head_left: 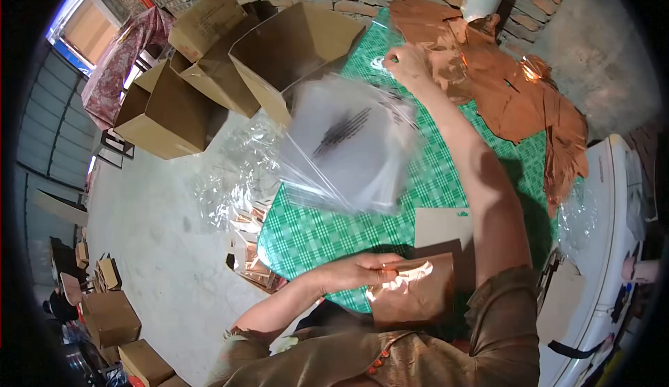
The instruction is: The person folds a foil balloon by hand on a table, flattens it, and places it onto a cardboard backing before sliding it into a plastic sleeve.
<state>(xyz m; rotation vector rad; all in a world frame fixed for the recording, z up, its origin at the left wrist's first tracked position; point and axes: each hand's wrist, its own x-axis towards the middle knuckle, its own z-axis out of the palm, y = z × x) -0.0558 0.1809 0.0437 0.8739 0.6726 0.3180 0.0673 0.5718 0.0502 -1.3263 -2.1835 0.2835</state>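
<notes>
My left hand (359,273), near the table's front edge, grips a copper-coloured foil sheet (414,300), thumb on top; the sheet looks folded into a rectangle. A grey-beige card (435,225) with a small hang hole lies just beyond it, partly under shadow. Reaching to the far side, my right hand (410,65) has its fingers pinched together beside a small white item (380,64); what is between the fingertips is too small to make out. Clear plastic bags (352,146) with dark print lie in a blurred stack in the middle.
A green checked cloth (313,230) covers the table. Crumpled copper foil sheets (502,94) spread along its right back edge. Open cardboard boxes (289,45) stand at the back left. Clear plastic wrap (240,167) and a box of foil pieces (251,248) sit left of the table.
</notes>
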